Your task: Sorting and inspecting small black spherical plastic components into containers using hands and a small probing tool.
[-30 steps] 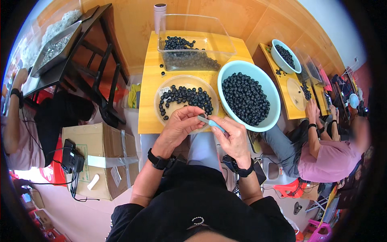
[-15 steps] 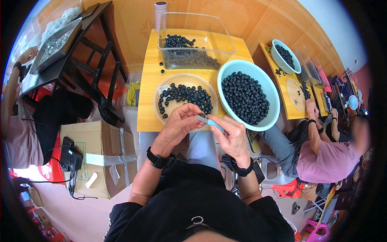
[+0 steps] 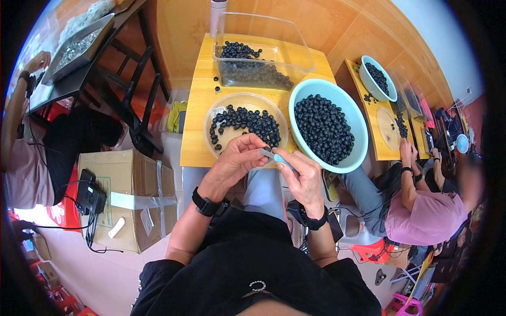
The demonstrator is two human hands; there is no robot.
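Note:
My left hand (image 3: 234,162) pinches a small dark bead (image 3: 267,149) between thumb and fingertips, just over the table's near edge. Closed around a small knife with a light blue handle (image 3: 283,160) is my right hand (image 3: 304,179); the short blade meets the bead, and the fingers partly hide the contact. Beyond my hands lies a shallow clear round tray (image 3: 219,146), with black round beads (image 3: 263,128) spread in it. To its right stands a light blue basin (image 3: 360,138) heaped with similar beads.
A clear rectangular bin (image 3: 295,63) partly filled with beads stands at the table's back, a pinkish bottle (image 3: 217,16) behind it. At left are a cardboard box (image 3: 124,184) and a black table (image 3: 79,79). Co-workers sit at both sides, the right one (image 3: 421,216) beside another bead table.
The view has shifted slightly, so the table and its contents sit a little differently in the picture. Both hands keep their grip, with the blade still at the bead.

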